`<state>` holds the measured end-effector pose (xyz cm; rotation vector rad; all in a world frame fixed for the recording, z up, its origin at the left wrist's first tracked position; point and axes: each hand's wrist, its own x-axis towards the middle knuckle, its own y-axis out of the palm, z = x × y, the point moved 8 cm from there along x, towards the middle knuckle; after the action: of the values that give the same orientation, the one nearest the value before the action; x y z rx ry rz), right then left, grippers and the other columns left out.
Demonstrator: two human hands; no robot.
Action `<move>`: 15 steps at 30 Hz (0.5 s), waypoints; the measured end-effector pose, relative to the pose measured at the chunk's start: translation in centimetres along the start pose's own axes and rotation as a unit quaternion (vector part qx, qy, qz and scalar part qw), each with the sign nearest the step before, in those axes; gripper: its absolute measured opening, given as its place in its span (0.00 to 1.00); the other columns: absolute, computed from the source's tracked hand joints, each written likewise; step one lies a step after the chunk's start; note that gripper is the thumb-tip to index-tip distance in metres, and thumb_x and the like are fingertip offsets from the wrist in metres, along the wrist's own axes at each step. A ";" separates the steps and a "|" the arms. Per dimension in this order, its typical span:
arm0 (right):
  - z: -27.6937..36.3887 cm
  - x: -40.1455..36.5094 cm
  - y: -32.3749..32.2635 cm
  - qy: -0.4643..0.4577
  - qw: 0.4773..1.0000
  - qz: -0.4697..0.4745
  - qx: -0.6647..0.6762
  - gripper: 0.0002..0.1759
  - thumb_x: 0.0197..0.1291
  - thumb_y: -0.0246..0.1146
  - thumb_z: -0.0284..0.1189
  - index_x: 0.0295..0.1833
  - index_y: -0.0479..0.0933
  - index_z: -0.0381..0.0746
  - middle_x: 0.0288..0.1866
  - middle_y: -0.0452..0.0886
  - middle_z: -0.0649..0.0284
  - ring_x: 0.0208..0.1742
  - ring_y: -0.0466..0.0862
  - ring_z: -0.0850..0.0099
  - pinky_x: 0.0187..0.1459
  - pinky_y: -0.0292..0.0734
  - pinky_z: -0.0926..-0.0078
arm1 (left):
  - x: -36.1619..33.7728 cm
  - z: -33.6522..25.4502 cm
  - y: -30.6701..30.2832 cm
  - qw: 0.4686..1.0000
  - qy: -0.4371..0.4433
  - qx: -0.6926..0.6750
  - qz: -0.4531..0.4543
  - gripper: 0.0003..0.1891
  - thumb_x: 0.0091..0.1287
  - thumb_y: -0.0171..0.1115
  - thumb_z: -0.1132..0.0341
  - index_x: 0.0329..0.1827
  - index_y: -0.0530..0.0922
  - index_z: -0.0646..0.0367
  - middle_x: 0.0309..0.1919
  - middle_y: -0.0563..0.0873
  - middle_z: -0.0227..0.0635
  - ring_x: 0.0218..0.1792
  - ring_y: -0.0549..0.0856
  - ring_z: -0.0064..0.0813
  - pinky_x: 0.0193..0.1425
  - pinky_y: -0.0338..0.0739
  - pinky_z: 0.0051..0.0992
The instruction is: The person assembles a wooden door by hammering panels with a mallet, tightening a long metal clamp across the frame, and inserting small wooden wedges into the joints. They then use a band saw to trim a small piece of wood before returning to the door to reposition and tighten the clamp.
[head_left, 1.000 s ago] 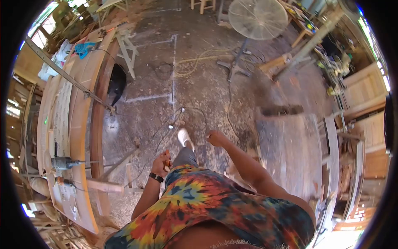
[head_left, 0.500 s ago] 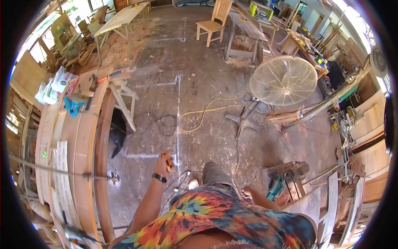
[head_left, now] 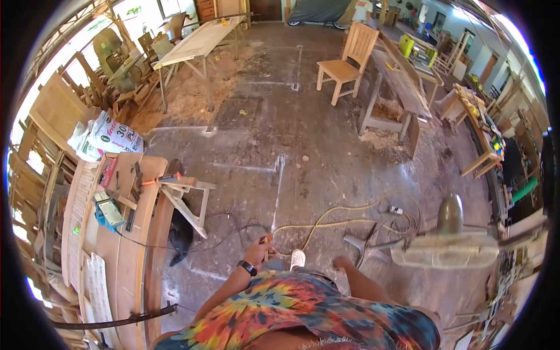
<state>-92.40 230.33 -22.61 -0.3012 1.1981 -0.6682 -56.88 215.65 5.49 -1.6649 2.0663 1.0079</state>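
Observation:
My left hand (head_left: 255, 253), with a dark watch on the wrist, is held low in front of my body. Its fingers are closed around a small orange-brown object (head_left: 269, 238), mostly covered by them, so its kind does not show. Beneath and past this hand, a yellow cord (head_left: 318, 224) loops over the floor. My right hand (head_left: 339, 263) hangs at my other side, near the base of the standing fan (head_left: 446, 251). It is small and smeared, and I cannot make out its fingers or anything in them.
To the left, a workbench (head_left: 125, 233) carries a blue power planer (head_left: 108, 211) and an orange-handled tool (head_left: 169, 177). A wooden chair (head_left: 344, 67) stands ahead by a sawhorse table (head_left: 402, 84). Cords and the fan's base lie on the floor.
I have moved forward: the fan, bench and cords sit lower and closer in view. The machine with the green part at lower right has left the view. My left hand keeps its small object.

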 end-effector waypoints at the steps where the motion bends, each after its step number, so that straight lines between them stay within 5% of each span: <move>1: -0.1 3.5 -5.6 0.027 1.000 -0.014 0.005 0.13 0.59 0.54 0.35 0.36 0.82 0.40 0.28 0.83 0.57 0.25 0.84 0.60 0.22 0.79 0.59 | 2.7 -1.4 -0.6 1.000 -0.007 0.018 -0.003 0.17 0.64 0.66 0.60 0.52 0.75 0.55 0.39 0.86 0.32 0.31 0.85 0.25 0.29 0.79 0.27; 2: -0.7 4.9 -11.8 0.127 0.970 -0.046 0.202 0.12 0.59 0.55 0.34 0.37 0.81 0.40 0.28 0.83 0.59 0.25 0.84 0.64 0.22 0.80 0.62 | 4.5 -3.4 -0.8 1.000 -0.006 0.011 -0.008 0.17 0.64 0.66 0.60 0.52 0.75 0.55 0.39 0.86 0.32 0.31 0.85 0.25 0.29 0.79 0.27; 5: 0.3 16.9 -26.5 -0.095 0.975 -0.184 0.084 0.14 0.62 0.54 0.36 0.39 0.82 0.41 0.30 0.83 0.61 0.26 0.84 0.69 0.27 0.81 0.67 | 10.6 -8.7 -1.0 0.997 -0.025 -0.077 -0.008 0.14 0.65 0.65 0.61 0.51 0.76 0.51 0.35 0.85 0.29 0.32 0.84 0.24 0.29 0.77 0.26; 7: 1.5 21.2 -33.9 -0.016 0.875 -0.121 0.468 0.13 0.63 0.54 0.36 0.39 0.81 0.40 0.30 0.83 0.63 0.26 0.83 0.70 0.28 0.80 0.69 | 15.9 -11.7 -1.7 0.996 -0.016 -0.082 -0.012 0.13 0.65 0.65 0.62 0.50 0.77 0.51 0.33 0.84 0.28 0.30 0.84 0.24 0.28 0.77 0.26; 10: 8.5 21.5 -46.8 0.010 0.876 -0.211 0.434 0.11 0.61 0.58 0.35 0.38 0.81 0.41 0.31 0.83 0.65 0.25 0.81 0.71 0.27 0.78 0.68 | 24.7 -16.3 -2.9 0.996 -0.008 -0.077 -0.047 0.13 0.65 0.66 0.62 0.50 0.77 0.50 0.30 0.83 0.27 0.28 0.84 0.25 0.26 0.75 0.26; 12: 8.4 27.5 -49.7 -0.033 0.850 -0.182 0.494 0.08 0.58 0.60 0.33 0.36 0.80 0.41 0.30 0.82 0.65 0.24 0.80 0.71 0.27 0.78 0.68 | 31.0 -19.6 -4.3 0.995 -0.007 -0.063 -0.076 0.13 0.65 0.66 0.62 0.50 0.78 0.49 0.29 0.82 0.26 0.27 0.83 0.25 0.25 0.74 0.26; 14: 3.3 37.1 -48.8 -0.061 0.967 -0.172 0.175 0.08 0.60 0.60 0.33 0.36 0.81 0.42 0.29 0.82 0.63 0.24 0.80 0.71 0.27 0.78 0.68 | 38.7 -23.9 -3.9 0.995 -0.019 -0.096 0.009 0.15 0.66 0.64 0.59 0.54 0.77 0.48 0.32 0.82 0.26 0.29 0.83 0.22 0.28 0.77 0.24; 15: 2.2 36.8 -48.3 0.036 0.944 -0.109 0.308 0.09 0.63 0.59 0.34 0.36 0.81 0.41 0.28 0.81 0.61 0.24 0.79 0.70 0.26 0.77 0.67 | 39.8 -28.5 -2.6 0.999 -0.028 -0.035 -0.015 0.18 0.67 0.63 0.58 0.58 0.76 0.50 0.33 0.82 0.26 0.29 0.83 0.23 0.29 0.78 0.23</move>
<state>-98.16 169.89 -23.08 0.1241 0.9724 -1.2158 -60.21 167.03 -0.02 -1.6760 1.9867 1.1162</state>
